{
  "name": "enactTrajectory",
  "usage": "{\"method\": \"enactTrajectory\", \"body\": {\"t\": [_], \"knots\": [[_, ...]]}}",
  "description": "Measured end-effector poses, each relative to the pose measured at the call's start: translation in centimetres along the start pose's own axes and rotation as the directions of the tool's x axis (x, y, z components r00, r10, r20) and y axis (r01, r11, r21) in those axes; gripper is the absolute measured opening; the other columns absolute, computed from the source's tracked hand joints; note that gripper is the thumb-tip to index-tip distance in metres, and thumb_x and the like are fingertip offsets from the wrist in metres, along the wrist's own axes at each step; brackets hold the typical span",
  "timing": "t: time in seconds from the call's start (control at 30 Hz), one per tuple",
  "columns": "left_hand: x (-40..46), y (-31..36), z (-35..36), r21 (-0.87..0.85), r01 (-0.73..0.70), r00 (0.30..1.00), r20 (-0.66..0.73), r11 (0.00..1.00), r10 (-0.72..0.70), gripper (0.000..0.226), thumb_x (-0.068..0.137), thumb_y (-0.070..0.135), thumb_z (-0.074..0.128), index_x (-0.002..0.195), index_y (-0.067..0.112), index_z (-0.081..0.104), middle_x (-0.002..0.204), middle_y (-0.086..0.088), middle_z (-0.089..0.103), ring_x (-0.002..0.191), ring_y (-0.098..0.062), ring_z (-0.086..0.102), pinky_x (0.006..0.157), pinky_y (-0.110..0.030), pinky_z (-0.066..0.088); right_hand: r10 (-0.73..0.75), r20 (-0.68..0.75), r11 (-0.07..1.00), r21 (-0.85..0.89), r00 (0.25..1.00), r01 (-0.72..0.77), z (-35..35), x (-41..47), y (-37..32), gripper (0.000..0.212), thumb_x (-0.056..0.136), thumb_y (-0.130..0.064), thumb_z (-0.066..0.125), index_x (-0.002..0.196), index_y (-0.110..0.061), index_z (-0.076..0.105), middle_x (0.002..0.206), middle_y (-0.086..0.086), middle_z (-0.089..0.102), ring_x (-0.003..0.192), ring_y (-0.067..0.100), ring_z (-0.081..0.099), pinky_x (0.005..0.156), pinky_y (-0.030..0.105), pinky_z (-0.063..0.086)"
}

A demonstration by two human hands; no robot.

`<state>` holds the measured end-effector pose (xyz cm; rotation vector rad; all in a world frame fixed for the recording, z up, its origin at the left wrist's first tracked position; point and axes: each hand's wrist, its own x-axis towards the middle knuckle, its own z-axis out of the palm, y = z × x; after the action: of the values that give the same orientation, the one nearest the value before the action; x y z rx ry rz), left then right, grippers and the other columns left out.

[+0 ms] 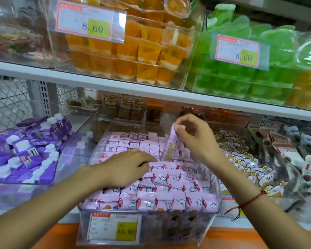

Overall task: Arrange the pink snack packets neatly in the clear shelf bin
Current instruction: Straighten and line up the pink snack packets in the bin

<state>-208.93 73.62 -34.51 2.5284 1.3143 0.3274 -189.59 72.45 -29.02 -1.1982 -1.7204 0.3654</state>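
A clear shelf bin stands in the middle of the lower shelf, filled with several rows of pink snack packets printed with white clouds and red lips. My left hand rests palm down on the packets in the bin's middle, fingers stretched toward the right. My right hand is raised above the bin's right side and pinches the top of one pink packet, which hangs upright with its lower end among the others.
A clear bin of purple pouches stands to the left. White flower-print packets fill the bin on the right. Orange jelly cups and green jelly cups sit on the upper shelf. A price tag marks the bin's front.
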Motion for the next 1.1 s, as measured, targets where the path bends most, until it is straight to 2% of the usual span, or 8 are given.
{"method": "enactTrajectory", "body": {"t": [0.13,0.23,0.37,0.47,0.63,0.77,0.9,1.1], "knots": [[-1.0,0.4,-0.3,-0.192,-0.023,0.947,-0.318,0.981,-0.04,0.036,0.097,0.032,0.044,0.133,0.036,0.043,0.12,0.011,0.055,0.095,-0.013,0.058,0.085,-0.035,0.048,0.035,-0.253,0.993,0.118,0.967,-0.006,-0.1,-2.0,-0.2,0.005,0.094,-0.013,0.054,0.092,-0.011,0.058,0.085,0.01,0.064,0.078,0.032,0.062,0.073,0.047,0.053],[-1.4,0.7,-0.8,-0.432,-0.026,0.888,-0.425,0.901,-0.178,0.042,0.092,0.043,0.05,0.133,0.039,0.044,0.133,0.014,0.05,0.111,-0.01,0.055,0.095,-0.036,0.045,0.184,-0.294,0.952,0.292,0.938,-0.095,-0.5,-2.6,-0.5,0.007,0.096,-0.013,0.05,0.093,-0.012,0.056,0.09,0.017,0.065,0.077,0.028,0.065,0.072,0.041,0.057],[-1.7,2.0,-1.1,-0.652,-0.062,0.94,-0.292,0.755,-0.175,0.042,0.077,0.059,0.055,0.118,0.048,0.051,0.123,0.02,0.055,0.1,0.008,0.055,0.082,-0.018,0.046,0.438,-0.107,0.754,0.584,0.893,-0.3,0.0,-2.9,-0.9,0.011,0.097,-0.012,0.049,0.101,-0.005,0.056,0.086,0.013,0.063,0.064,0.01,0.063,0.054,0.012,0.05],[-1.8,2.5,-1.2,-0.753,-0.089,0.94,-0.279,0.652,-0.195,0.013,0.088,0.034,0.061,0.097,0.042,0.064,0.09,0.02,0.069,0.071,0.008,0.062,0.059,-0.007,0.044,0.495,-0.012,0.668,0.645,0.869,-0.372,0.2,-3.0,-1.1,0.014,0.097,-0.013,0.05,0.105,-0.004,0.058,0.091,0.013,0.063,0.065,0.008,0.064,0.058,0.013,0.052],[-2.1,3.1,-2.7,-0.974,0.141,0.9,0.051,0.177,-0.434,0.035,0.087,0.051,0.055,0.092,0.02,0.068,0.081,0.002,0.075,0.058,-0.003,0.067,0.043,-0.016,0.047,0.275,-0.158,0.939,0.258,0.948,-0.229,0.1,-2.8,-1.0,0.02,0.096,-0.029,0.049,0.114,-0.022,0.055,0.103,-0.002,0.06,0.08,0.006,0.054,0.064,0.02,0.041],[-2.2,3.0,-3.1,-0.936,0.211,0.869,0.049,0.28,-0.491,0.057,0.084,0.066,0.047,0.099,0.014,0.064,0.079,-0.002,0.075,0.041,-0.003,0.055,0.034,-0.013,0.033,-0.162,0.01,0.984,-0.078,0.987,0.163,0.4,-3.5,-1.5,0.041,0.089,-0.023,0.054,0.129,-0.029,0.049,0.125,-0.014,0.049,0.117,-0.003,0.04,0.097,0.015,0.031],[-2.3,3.2,-2.9,-0.818,0.216,0.873,-0.083,0.534,-0.481,0.066,0.084,0.071,0.038,0.075,0.013,0.068,0.054,0.003,0.068,0.034,-0.002,0.046,0.033,-0.011,0.029,-0.314,0.286,0.844,-0.353,0.905,0.404,1.1,-3.9,-1.1,0.055,0.082,-0.026,0.061,0.136,-0.029,0.046,0.134,-0.012,0.047,0.127,0.009,0.031,0.105,0.03,0.024],[-1.7,2.0,-2.3,-0.623,-0.002,0.863,-0.397,0.782,-0.314,0.046,0.098,0.048,0.033,0.081,0.025,0.069,0.078,0.009,0.072,0.063,-0.001,0.062,0.061,-0.023,0.042,-0.054,0.039,0.996,-0.063,0.998,0.057,0.2,-2.9,-0.3,0.035,0.081,-0.027,0.072,0.111,-0.028,0.054,0.094,-0.013,0.065,0.084,0.001,0.06,0.076,0.021,0.047]]}}
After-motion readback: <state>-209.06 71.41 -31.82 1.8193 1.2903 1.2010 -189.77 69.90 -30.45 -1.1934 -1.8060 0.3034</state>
